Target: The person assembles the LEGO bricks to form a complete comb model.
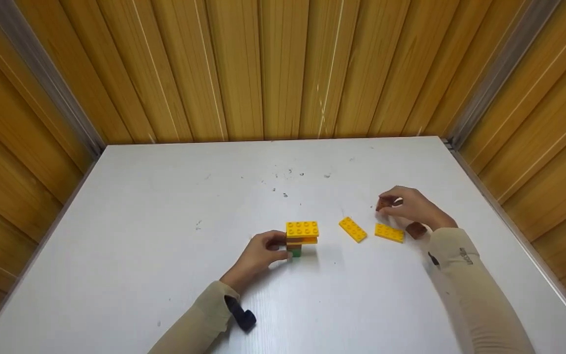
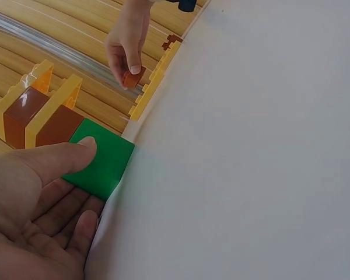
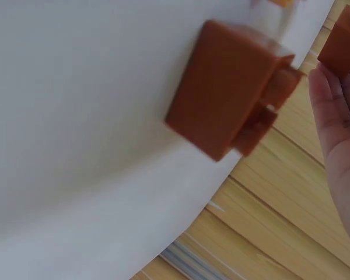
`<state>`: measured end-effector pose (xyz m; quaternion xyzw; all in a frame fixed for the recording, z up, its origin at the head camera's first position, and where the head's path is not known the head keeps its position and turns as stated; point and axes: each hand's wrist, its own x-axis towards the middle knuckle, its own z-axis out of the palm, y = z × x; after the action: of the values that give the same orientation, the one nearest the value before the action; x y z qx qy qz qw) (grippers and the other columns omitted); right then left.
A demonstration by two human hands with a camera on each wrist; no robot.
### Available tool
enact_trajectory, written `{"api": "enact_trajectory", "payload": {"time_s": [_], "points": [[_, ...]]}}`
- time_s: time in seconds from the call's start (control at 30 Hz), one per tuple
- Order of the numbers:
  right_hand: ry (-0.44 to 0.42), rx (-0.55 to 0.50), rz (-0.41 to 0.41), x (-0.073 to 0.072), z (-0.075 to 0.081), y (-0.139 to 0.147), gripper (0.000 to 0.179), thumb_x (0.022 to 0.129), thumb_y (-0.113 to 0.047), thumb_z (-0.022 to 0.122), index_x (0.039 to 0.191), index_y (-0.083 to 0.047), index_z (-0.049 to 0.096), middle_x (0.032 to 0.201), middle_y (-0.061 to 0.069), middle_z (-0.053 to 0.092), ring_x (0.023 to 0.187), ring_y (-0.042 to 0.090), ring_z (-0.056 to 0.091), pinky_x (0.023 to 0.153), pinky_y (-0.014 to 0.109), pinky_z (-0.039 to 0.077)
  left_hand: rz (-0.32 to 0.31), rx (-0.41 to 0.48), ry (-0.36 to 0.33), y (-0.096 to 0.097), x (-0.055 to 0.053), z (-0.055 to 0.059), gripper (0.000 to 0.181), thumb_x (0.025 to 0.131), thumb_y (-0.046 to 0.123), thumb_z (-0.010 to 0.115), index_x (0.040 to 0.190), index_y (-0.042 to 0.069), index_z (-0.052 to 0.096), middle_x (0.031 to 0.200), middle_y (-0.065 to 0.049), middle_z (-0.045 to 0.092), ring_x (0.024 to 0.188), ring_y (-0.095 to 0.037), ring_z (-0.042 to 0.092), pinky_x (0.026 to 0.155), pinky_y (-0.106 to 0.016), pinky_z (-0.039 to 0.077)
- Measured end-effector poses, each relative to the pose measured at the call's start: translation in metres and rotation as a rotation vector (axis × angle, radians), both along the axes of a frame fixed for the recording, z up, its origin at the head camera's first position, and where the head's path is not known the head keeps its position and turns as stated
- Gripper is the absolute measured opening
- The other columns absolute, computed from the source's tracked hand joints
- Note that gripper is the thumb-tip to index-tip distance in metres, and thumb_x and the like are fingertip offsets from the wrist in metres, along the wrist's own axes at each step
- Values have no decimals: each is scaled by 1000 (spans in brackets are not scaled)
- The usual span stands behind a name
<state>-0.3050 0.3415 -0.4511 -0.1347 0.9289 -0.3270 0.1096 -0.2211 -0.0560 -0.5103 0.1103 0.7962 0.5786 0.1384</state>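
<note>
Two loose bricks (image 1: 353,229) on table (image 1: 130,216), right of brick stack (image 1: 302,229) (block (image 1: 416,230) farther right)

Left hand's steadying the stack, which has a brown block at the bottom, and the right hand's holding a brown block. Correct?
One slip: the bottom block is green, not brown, as the left wrist view shows. The rest holds: left hand on the stack, right hand holding a brown block.

Your beige sleeves (image 1: 479,300) end at the wrists above bare fingers (image 2: 84,230); the right one is creased, with dark lettering (image 1: 466,256). A chunky black band (image 1: 246,320) shows at your left cuff (image 1: 214,302).
</note>
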Motion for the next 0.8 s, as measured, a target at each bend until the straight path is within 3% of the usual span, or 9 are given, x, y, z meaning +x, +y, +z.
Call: {"api": "enact_trajectory", "payload": {"time_s": [0.4, 0.67, 0.8], "points": [[125, -26, 184, 3, 16, -30, 46, 85, -23, 72, 125, -2, 62, 108, 5, 65, 102, 23, 59, 97, 48, 49, -7, 11, 17, -1, 0, -2, 41, 81, 10, 75, 120, 7, 63, 116, -8, 66, 104, -20, 63, 97, -34, 49], [163, -44, 287, 12, 31, -55, 44, 85, -22, 72, 124, -4, 63, 110, 7, 65, 99, 23, 60, 92, 51, 50, -9, 6, 37, 0, 0, -3, 41, 81, 10, 76, 120, 7, 63, 116, -9, 67, 106, -22, 63, 96, -35, 49], [198, -30, 330, 17, 38, -69, 45, 85, -25, 73, 123, -4, 63, 112, 6, 65, 99, 21, 62, 90, 44, 52, -10, -9, 27, 0, 0, 0, 42, 81, 12, 75, 121, 10, 63, 117, -7, 67, 106, -19, 63, 95, -34, 50]]}}
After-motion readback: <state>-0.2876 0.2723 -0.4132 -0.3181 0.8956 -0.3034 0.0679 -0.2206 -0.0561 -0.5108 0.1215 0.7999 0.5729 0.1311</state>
